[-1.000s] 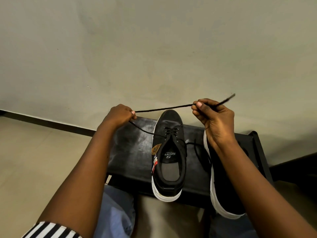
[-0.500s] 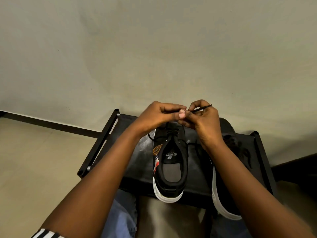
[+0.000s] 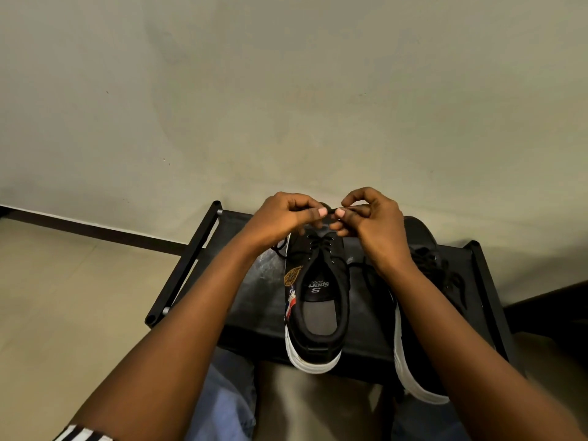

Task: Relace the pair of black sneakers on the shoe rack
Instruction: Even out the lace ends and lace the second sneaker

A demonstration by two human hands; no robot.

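Two black sneakers with white soles stand on a low black shoe rack [image 3: 254, 300]. The left sneaker [image 3: 318, 300] has its heel toward me and a black lace [image 3: 321, 243] threaded through its far eyelets. The right sneaker [image 3: 423, 345] is partly hidden under my right forearm. My left hand [image 3: 280, 218] and my right hand [image 3: 372, 218] meet above the left sneaker's toe. Each pinches the black lace between thumb and fingers. Loose lace trails on both sides of the shoe.
A plain grey wall rises right behind the rack, with a dark skirting strip [image 3: 95, 230] along the tiled floor [image 3: 63, 313] at the left. My knees in blue jeans [image 3: 229, 402] are just in front of the rack.
One second ago my hands held the lace stretched wide apart. They have come together over the sneaker's toe and now pinch the lace close to each other.
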